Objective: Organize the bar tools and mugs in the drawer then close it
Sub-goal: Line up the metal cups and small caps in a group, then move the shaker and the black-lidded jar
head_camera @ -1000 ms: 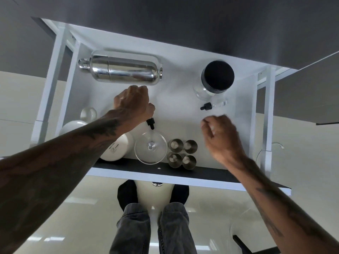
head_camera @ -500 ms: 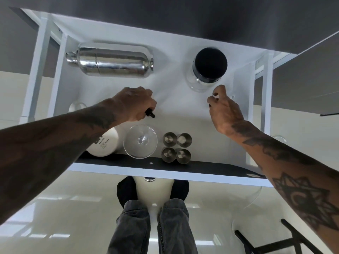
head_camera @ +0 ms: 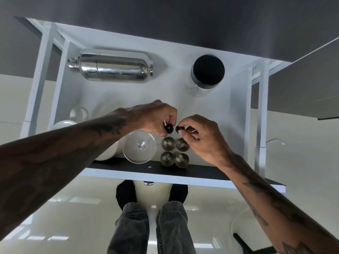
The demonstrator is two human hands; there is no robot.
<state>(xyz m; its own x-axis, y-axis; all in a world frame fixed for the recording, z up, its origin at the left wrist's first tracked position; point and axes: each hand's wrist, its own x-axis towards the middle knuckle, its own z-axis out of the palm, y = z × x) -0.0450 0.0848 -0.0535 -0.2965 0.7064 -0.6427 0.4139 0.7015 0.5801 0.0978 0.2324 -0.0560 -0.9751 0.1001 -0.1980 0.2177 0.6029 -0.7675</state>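
Two small dropper bottles, black bulb caps showing, held side by side above the drawer floor just behind the block of four steel cups [head_camera: 175, 151]. Left dropper [head_camera: 168, 128] pinched in the left hand [head_camera: 152, 118], fingers curled round its body, so only the cap is visible. Right dropper [head_camera: 180, 128] pinched between thumb and forefinger of the right hand [head_camera: 200, 136]; its glass body is hidden behind the fingers. The caps sit near each other, whether touching I cannot tell.

Step in hand, as I judge it: pairing the droppers and setting them down together in the open patch of the drawer [head_camera: 238, 107], behind the cups. Next move calls for lowering both upright, close together, without knocking the cups or the rim of the upturned stemmed glass [head_camera: 139, 147] just left of them. Small, narrow bottles likely tip easily; release gently.

Outward: steel cocktail shaker [head_camera: 111, 70] lies on its side at the back left. Black-lidded glass jar [head_camera: 207, 73] stands at the back right. White mugs [head_camera: 64, 123] at the left, mostly hidden under the left forearm. Drawer fully pulled out; closing not yet begun.
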